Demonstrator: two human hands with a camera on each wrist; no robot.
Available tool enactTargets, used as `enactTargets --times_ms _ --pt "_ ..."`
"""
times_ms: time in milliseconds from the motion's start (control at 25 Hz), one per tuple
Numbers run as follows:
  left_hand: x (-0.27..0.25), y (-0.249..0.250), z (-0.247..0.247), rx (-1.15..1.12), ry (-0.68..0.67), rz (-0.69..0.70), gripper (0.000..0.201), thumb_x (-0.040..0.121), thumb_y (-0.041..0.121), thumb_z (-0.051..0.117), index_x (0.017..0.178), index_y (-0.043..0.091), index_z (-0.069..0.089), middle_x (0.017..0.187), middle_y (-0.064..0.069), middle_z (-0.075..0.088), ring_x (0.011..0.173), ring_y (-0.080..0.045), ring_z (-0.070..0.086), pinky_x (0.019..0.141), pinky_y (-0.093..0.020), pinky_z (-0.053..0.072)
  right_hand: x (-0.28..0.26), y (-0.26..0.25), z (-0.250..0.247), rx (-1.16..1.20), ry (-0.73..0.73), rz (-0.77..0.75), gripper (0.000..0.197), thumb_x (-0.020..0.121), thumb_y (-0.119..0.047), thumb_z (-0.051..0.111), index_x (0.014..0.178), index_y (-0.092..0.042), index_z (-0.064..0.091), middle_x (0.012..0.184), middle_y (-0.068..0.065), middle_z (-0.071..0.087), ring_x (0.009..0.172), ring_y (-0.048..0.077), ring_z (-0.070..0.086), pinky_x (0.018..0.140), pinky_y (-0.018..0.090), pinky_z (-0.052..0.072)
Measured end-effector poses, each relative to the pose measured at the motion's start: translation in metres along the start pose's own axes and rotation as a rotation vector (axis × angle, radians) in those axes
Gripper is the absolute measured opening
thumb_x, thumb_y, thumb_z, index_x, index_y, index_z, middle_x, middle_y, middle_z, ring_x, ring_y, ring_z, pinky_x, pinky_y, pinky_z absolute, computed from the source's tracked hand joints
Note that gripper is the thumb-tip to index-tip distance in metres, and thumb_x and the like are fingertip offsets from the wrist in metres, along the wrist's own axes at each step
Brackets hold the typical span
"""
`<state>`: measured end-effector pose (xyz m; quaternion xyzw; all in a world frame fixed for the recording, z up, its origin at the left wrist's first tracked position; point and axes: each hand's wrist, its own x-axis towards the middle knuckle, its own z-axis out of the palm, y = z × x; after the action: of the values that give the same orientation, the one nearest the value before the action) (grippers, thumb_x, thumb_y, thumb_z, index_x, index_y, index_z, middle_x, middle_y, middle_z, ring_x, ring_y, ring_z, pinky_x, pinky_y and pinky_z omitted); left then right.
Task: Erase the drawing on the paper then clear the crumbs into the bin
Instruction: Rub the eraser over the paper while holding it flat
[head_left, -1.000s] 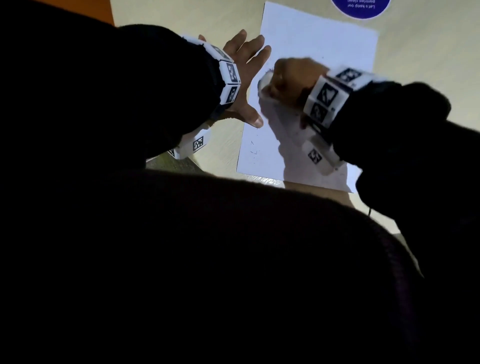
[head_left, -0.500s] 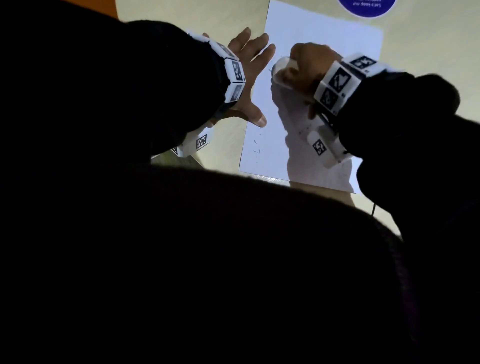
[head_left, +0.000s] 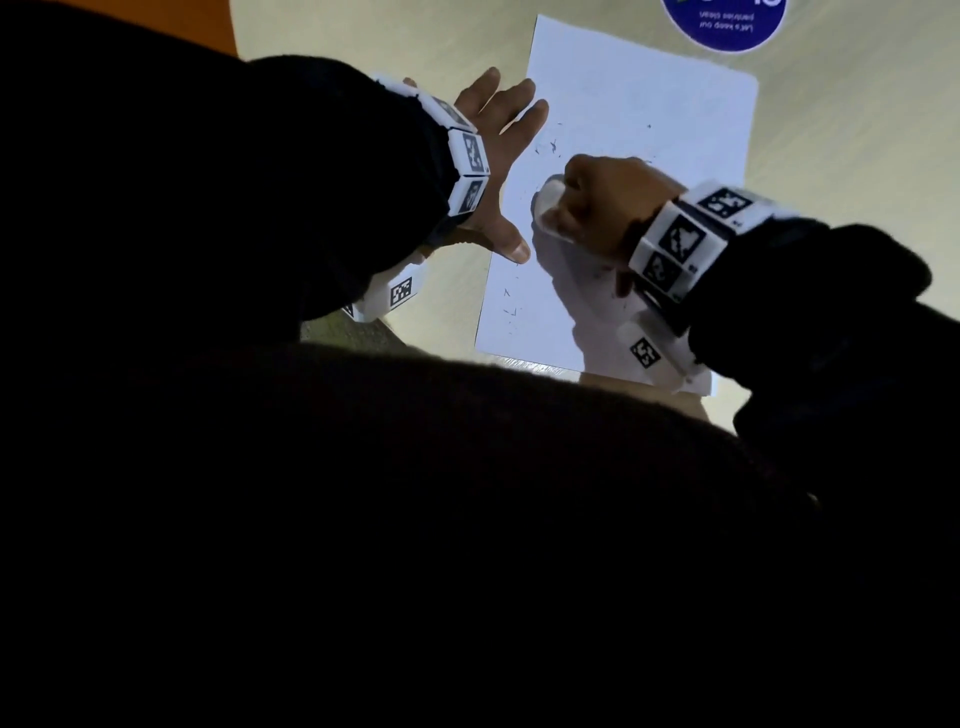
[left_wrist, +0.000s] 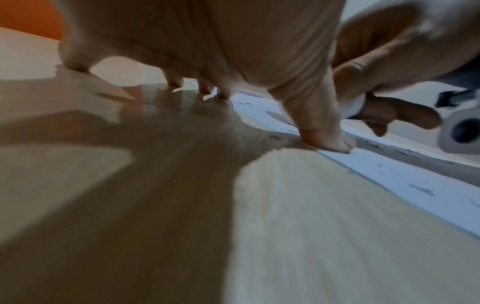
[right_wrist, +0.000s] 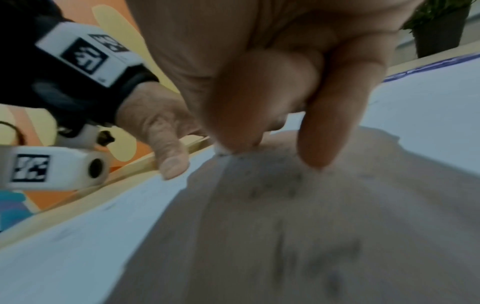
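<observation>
A white sheet of paper (head_left: 639, 171) lies on the pale wooden table (head_left: 841, 130), its near edge close to the person's dark clothing. The left hand (head_left: 498, 156) lies flat with the fingers spread wide and straight, holding nothing; the thumb (left_wrist: 324, 131) presses on the left edge of the paper, while the other fingertips rest at that edge farther away. The right hand (head_left: 602, 202) sits over the middle of the paper, its fingers curled in a tight grip round a white eraser (head_left: 548, 200), whose tip sticks out to the left and touches the sheet. Small dark crumbs (head_left: 548, 148) are scattered on the paper just beyond the eraser, and a few more lie near the left edge closer to the person. Faint grey marks (right_wrist: 275, 189) show on the paper in the shadow under the right hand. A round blue sticker (head_left: 724, 23) sits on the table beyond the far edge of the paper
</observation>
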<state>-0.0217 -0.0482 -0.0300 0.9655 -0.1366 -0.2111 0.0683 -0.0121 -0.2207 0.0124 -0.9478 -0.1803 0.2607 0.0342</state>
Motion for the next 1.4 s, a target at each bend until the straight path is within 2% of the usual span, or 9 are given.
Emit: enactTargets --times_ms 160,240,360,520,720,920,1080,1240,1400 --pt "0.001 0.001 0.002 -0.036 0.017 0.015 0.133 0.056 0.080 0.065 0.154 0.022 -0.004 0.161 0.002 -0.009 0.147 -0.023 -0.011 0.108 -0.065 0.001 0.021 -0.001 -0.019 0.026 0.073 0.022 0.039 0.091 -0.039 0.049 0.116 -0.010 0.053 0.115 0.011 0.059 0.103 0.029 0.055 0.076 0.031 0.034" --pt "0.001 -0.002 0.003 -0.035 0.020 0.012 0.134 0.054 0.083 0.063 0.154 0.023 -0.004 0.161 0.003 -0.009 0.147 -0.021 -0.011 0.107 -0.066 0.002 0.015 0.000 -0.012 -0.006 0.074 0.014 0.034 0.092 -0.035 0.048 0.113 -0.009 0.053 0.110 0.012 0.059 0.102 0.030 0.055 0.074 0.031 0.032" --pt "0.002 -0.004 0.005 -0.031 0.026 0.017 0.135 0.051 0.085 0.060 0.154 0.023 -0.004 0.161 0.003 -0.008 0.147 -0.021 -0.011 0.107 -0.066 0.003 0.000 0.000 -0.005 -0.028 0.014 -0.005 0.026 0.091 -0.035 0.049 0.102 -0.012 0.053 0.093 0.007 0.054 0.086 0.025 0.049 0.070 0.030 0.030" --pt "0.001 0.000 0.003 -0.055 0.030 0.013 0.133 0.055 0.079 0.066 0.154 0.022 -0.003 0.161 0.002 -0.007 0.147 -0.021 -0.010 0.106 -0.066 0.003 0.023 -0.001 -0.021 0.030 0.069 0.003 0.040 0.091 -0.039 0.049 0.118 -0.009 0.053 0.116 0.012 0.059 0.101 0.028 0.055 0.076 0.031 0.034" --pt "0.000 0.000 0.003 -0.035 0.020 0.003 0.135 0.054 0.080 0.065 0.154 0.022 -0.005 0.161 0.002 -0.008 0.147 -0.023 -0.011 0.106 -0.068 0.005 0.003 0.005 -0.003 0.026 0.016 0.005 0.025 0.091 -0.039 0.049 0.099 -0.016 0.051 0.092 0.003 0.052 0.084 0.024 0.049 0.068 0.030 0.030" --pt "0.002 0.001 0.001 -0.022 0.008 -0.002 0.134 0.055 0.081 0.064 0.153 0.022 -0.006 0.161 0.002 -0.009 0.147 -0.023 -0.012 0.106 -0.068 0.005 0.022 0.005 -0.016 0.065 0.068 0.022 0.033 0.090 -0.040 0.048 0.109 -0.014 0.053 0.108 0.010 0.059 0.094 0.026 0.053 0.073 0.031 0.033" --pt "0.002 -0.002 0.003 -0.012 0.002 -0.005 0.134 0.054 0.083 0.062 0.153 0.023 -0.006 0.161 0.003 -0.011 0.147 -0.022 -0.012 0.105 -0.070 0.004 0.004 -0.002 0.003 0.012 0.031 -0.043 0.025 0.091 -0.035 0.050 0.101 -0.012 0.052 0.093 0.007 0.052 0.087 0.025 0.049 0.070 0.030 0.029" --pt "0.004 -0.001 0.003 -0.018 0.012 0.008 0.135 0.053 0.084 0.061 0.153 0.023 -0.006 0.161 0.003 -0.010 0.147 -0.022 -0.011 0.103 -0.073 0.006 0.026 -0.004 -0.017 0.055 0.102 0.006 0.035 0.091 -0.036 0.049 0.114 -0.010 0.054 0.114 0.012 0.060 0.104 0.029 0.056 0.075 0.029 0.034" --pt "0.002 -0.003 0.006 -0.014 0.029 0.014 0.134 0.054 0.083 0.061 0.154 0.022 -0.004 0.161 0.003 -0.008 0.148 -0.022 -0.010 0.103 -0.072 0.005 0.013 -0.009 0.001 -0.029 0.032 -0.092 0.028 0.093 -0.033 0.047 0.108 -0.010 0.053 0.096 0.006 0.053 0.092 0.025 0.051 0.071 0.030 0.030"
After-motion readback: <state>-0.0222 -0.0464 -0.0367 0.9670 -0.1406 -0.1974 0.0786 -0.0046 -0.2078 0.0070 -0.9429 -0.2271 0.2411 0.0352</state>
